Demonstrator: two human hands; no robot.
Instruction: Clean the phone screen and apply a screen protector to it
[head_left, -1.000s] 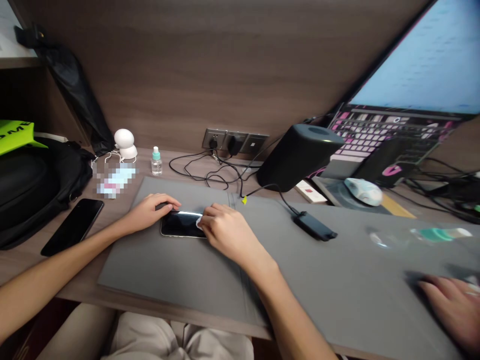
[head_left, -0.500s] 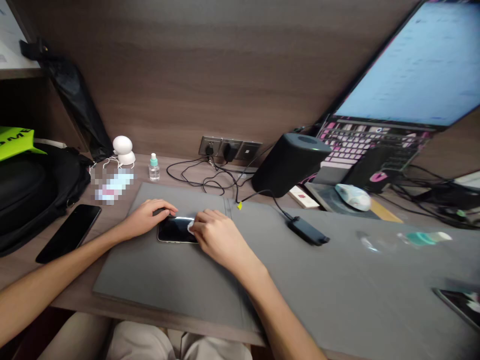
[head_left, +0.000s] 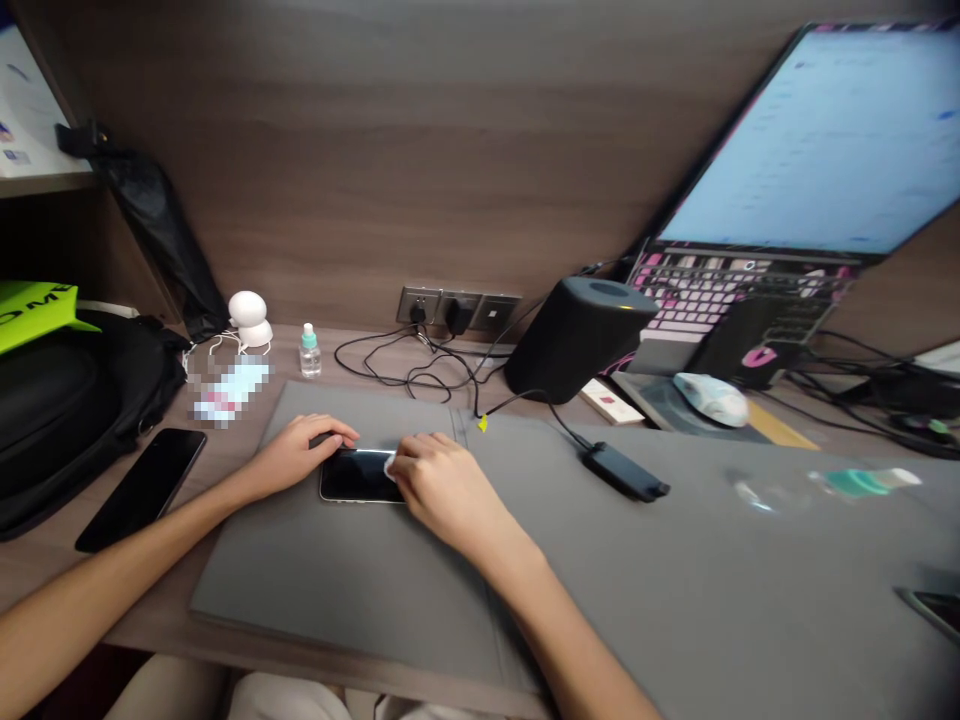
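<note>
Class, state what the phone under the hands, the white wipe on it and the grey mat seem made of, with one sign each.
Phone: glossy glass front, given its bright reflection. White wipe in the right hand: crumpled tissue or cloth; too little shows. Grey mat: matte, probably felt or faux leather; no shine.
</note>
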